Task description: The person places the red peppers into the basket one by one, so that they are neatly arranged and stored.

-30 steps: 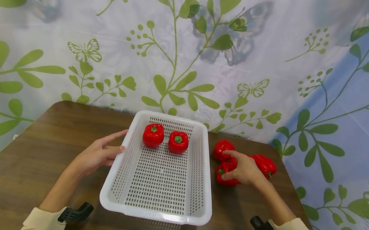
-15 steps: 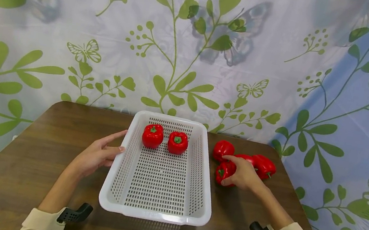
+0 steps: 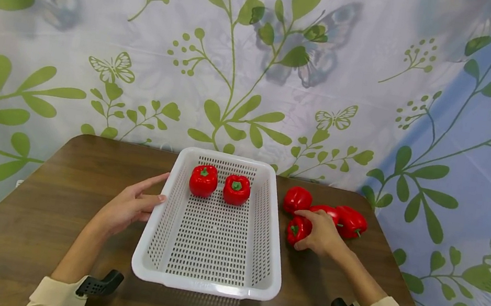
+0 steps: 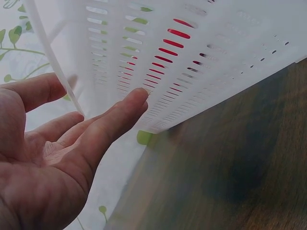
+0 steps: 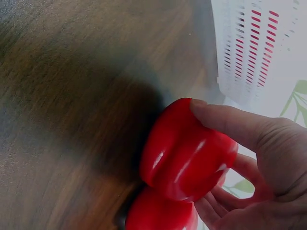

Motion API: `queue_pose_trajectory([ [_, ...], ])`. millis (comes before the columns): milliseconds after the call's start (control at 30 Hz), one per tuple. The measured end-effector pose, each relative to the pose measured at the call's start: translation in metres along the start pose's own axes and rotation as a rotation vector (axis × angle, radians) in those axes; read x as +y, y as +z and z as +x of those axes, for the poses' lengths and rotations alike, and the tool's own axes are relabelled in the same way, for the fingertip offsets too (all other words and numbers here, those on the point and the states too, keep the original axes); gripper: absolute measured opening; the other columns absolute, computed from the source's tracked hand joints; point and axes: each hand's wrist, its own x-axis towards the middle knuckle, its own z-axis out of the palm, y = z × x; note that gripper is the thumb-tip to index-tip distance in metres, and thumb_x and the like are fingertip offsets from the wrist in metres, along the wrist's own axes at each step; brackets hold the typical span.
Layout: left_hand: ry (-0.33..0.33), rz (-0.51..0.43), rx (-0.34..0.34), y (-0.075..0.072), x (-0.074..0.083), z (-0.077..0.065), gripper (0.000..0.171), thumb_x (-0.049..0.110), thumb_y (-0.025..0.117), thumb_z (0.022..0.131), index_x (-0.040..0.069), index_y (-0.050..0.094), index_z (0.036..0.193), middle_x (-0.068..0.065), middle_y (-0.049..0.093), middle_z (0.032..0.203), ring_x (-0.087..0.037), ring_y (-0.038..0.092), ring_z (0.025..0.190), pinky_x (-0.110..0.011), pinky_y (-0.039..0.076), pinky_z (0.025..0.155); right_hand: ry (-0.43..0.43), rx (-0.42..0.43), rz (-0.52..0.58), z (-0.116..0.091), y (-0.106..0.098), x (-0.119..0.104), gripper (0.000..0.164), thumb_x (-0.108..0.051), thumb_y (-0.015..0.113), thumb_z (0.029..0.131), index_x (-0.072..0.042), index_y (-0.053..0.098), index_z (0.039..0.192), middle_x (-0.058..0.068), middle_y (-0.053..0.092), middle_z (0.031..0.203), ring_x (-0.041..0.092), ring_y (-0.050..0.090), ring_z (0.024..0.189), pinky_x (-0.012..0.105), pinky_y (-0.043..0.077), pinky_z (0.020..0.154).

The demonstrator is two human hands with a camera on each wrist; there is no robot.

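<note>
My right hand (image 3: 322, 234) grips a glossy red bell pepper (image 3: 297, 230) with a green stem, right of the white basket (image 3: 206, 287). In the right wrist view, the thumb presses one side of the pepper (image 5: 184, 158) and the fingers reach round the far side, partly hidden. On the left, my left hand (image 3: 130, 203) rests against the basket, thumb at the rim. Its fingers, fairly straight, touch the perforated outer wall (image 4: 192, 81) in the left wrist view. Two red bell peppers, one at left (image 3: 203, 181) and one at right (image 3: 237, 190), sit inside the basket's far end.
Beyond the gripped pepper lie more red bell peppers: one behind it (image 3: 298, 199), one in the middle (image 3: 328, 212) and one farther right (image 3: 351, 223). All stand on a brown wooden table (image 3: 42, 207). A leaf-patterned cloth (image 3: 259, 60) hangs behind its back edge.
My right hand has come down slightly toward me and closed round the nearest pepper, uncovering the middle one behind it. The left hand and basket have stayed put.
</note>
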Motion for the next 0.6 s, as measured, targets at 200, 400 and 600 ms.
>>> queue_pose_trajectory([
  [200,0.001,0.006,-0.018,-0.0005,0.0007,0.0002,0.063,0.016,0.056,0.096,0.020,0.025,0.151,-0.032,0.050,0.131,-0.043,0.062,0.105,-0.051,0.054,0.080,-0.005,0.017,-0.027,0.0002,0.0005,-0.0005,0.070,-0.014,0.087,0.060,-0.005,0.061,0.124,0.016,0.062,0.116,0.043,0.043,0.117,0.062,0.040,0.094],
  [400,0.008,0.009,-0.042,-0.0024,0.0007,0.0002,0.064,0.016,0.055,0.097,0.019,0.022,0.152,-0.033,0.048,0.132,-0.042,0.062,0.105,-0.049,0.054,0.081,-0.026,0.042,-0.025,-0.0005,-0.0005,0.0014,0.067,-0.014,0.086,0.060,-0.004,0.062,0.121,0.017,0.064,0.114,0.043,0.046,0.114,0.061,0.040,0.094],
  [600,-0.009,0.007,-0.018,-0.0016,0.0002,-0.0003,0.064,0.018,0.057,0.096,0.021,0.025,0.151,-0.030,0.051,0.131,-0.042,0.062,0.105,-0.049,0.055,0.080,-0.019,0.028,-0.010,-0.0014,-0.0062,0.0002,0.067,-0.016,0.086,0.061,-0.005,0.062,0.122,0.017,0.063,0.116,0.041,0.052,0.112,0.059,0.043,0.093],
])
